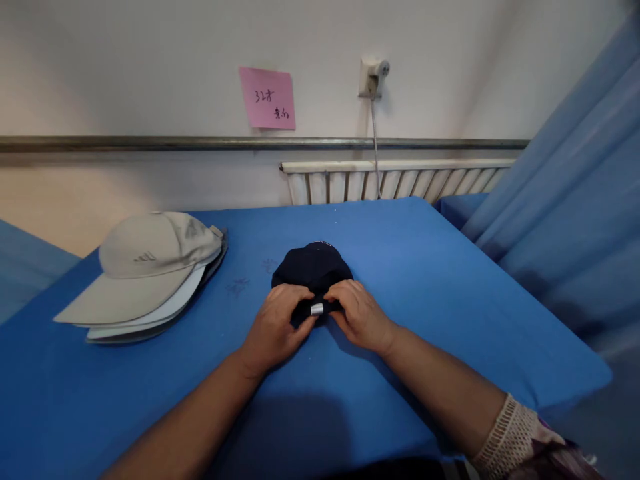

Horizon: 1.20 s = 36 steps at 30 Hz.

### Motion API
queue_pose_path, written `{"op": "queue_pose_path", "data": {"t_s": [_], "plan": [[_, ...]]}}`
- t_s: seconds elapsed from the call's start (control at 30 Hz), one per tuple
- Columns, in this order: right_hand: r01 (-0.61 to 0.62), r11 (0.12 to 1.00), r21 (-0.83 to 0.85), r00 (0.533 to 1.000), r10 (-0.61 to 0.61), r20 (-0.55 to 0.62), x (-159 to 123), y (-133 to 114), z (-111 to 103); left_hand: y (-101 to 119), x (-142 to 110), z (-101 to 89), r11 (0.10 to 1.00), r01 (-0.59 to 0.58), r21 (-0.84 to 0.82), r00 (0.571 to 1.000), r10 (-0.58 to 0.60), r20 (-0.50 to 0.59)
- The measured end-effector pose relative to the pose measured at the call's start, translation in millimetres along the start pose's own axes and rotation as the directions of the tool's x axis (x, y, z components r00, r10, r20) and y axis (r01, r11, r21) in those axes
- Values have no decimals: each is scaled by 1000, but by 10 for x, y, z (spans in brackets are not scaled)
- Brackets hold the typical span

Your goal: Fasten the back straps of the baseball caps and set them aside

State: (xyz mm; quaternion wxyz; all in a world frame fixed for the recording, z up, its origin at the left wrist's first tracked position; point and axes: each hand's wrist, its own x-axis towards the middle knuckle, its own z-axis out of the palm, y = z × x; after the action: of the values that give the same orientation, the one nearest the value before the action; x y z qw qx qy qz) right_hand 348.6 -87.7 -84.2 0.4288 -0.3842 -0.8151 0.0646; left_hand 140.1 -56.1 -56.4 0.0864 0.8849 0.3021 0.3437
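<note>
A dark, nearly black cap [311, 264] lies on the blue-covered table in front of me. My left hand [281, 320] grips its near edge from the left, fingers on top and thumb below. From the right, my right hand [359, 313] pinches the same edge close by. Between the two hands a small silvery-white tag [317, 309] shows on the cap. The cap's inside and its far underside are hidden.
On the left of the blue table [400, 267] sits a stack of caps, a beige cap [150, 250] on top. Behind are a metal pipe [175, 143], a radiator [400, 180], a plugged-in cord [375, 140] and a pink note [268, 99]. A blue curtain [575, 167] hangs at right.
</note>
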Motion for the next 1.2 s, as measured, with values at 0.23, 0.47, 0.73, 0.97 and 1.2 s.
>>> {"op": "queue_pose_path", "data": {"t_s": [0.23, 0.47, 0.73, 0.97, 1.2], "plan": [[12, 1000, 9, 1000, -11, -14, 6, 1, 3, 53, 14, -23, 998, 11, -64, 999, -8, 45], [23, 1000, -1, 1000, -23, 4, 4, 0, 8, 64, 4, 17, 991, 82, -102, 993, -73, 89], [-37, 997, 69, 999, 36, 28, -5, 22, 11, 34, -17, 35, 991, 93, -95, 992, -85, 92], [-75, 980, 182, 997, 76, 0, -1, 103, 25, -10, -23, 69, 998, -62, -12, 994, 63, 85], [-73, 995, 74, 997, 75, -18, 18, 68, 14, -66, -43, 68, 985, -134, 110, 991, 136, -13]]}}
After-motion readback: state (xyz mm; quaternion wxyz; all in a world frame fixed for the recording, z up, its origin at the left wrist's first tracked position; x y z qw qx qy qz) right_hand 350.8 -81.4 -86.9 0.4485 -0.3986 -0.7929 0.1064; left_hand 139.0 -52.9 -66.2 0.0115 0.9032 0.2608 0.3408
